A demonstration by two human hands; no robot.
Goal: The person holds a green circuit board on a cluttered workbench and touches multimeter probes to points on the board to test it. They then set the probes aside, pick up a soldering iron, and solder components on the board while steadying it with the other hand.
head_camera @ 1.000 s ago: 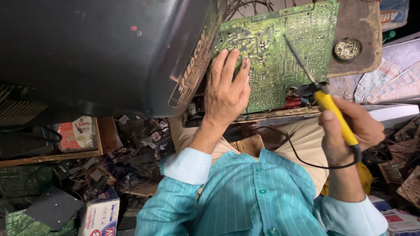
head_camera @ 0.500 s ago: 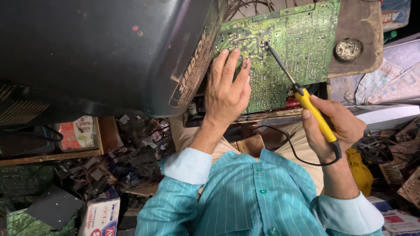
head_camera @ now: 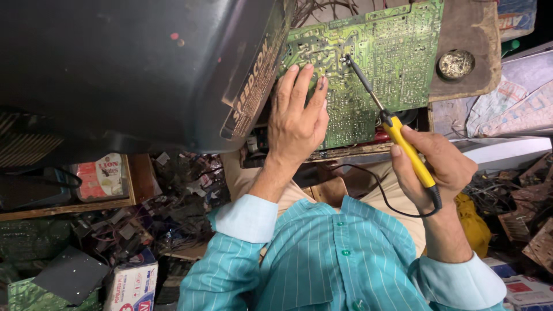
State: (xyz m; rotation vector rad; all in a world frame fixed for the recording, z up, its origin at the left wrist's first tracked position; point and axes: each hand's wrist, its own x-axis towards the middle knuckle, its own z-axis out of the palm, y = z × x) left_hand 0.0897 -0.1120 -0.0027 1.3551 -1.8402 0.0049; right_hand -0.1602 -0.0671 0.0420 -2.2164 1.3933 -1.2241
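Now we have our left hand [head_camera: 296, 118] lying flat on the green circuit board [head_camera: 397, 52], palm down, the fingers stretched out and slightly spread, their tips resting on the solder side near the board's middle. Nothing is gripped in it — it simply presses on the board.

Our right hand [head_camera: 435, 167] is closed around the yellow handle of a soldering iron [head_camera: 397, 129], thumb and fingers wrapped on it like a pen. The thin metal shaft runs up and to the left from the handle, and its tip touches the circuit board just beside the fingertips of the left hand, close to the upper middle of the board. A black cord [head_camera: 380, 190] leaves the rear end of the handle and loops across our lap.

The board itself lies tilted against a brown wooden worktop [head_camera: 466, 29], with its left edge tucked next to the big dark casing [head_camera: 127, 75] that fills the upper left of the view. On the worktop, to the right of the board and well apart from the iron's tip, sits a small round tin [head_camera: 455, 64] with greyish contents.

Below, we see our teal striped shirt [head_camera: 322, 265] — both cuffs turned toward the work. Cardboard boxes [head_camera: 132, 285] and tangled electronic scrap [head_camera: 155, 213] lie on the left.
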